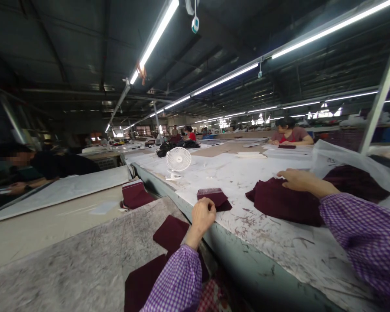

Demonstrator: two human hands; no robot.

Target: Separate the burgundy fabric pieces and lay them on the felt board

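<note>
My left hand (202,215) is closed, its fingers curled at the near edge of a small maroon fabric stack (216,198) on the white-covered table. What those fingertips grip, if anything, is hidden. Over the top of a larger maroon fabric pile (284,203) lies my right hand (305,180), fingers stretched to the left and thumb a little apart. Lower down to the left, loose maroon fabric pieces (171,232) lie on a grey, stained board (94,255), partly covered by my left sleeve.
A white fan (178,159) stands at the table's edge. Right of the pile, a translucent plastic bag (334,158) holds more maroon fabric. Another maroon stack (137,193) sits at left. A gap runs between the table and the board. People (290,134) work at the far right and left.
</note>
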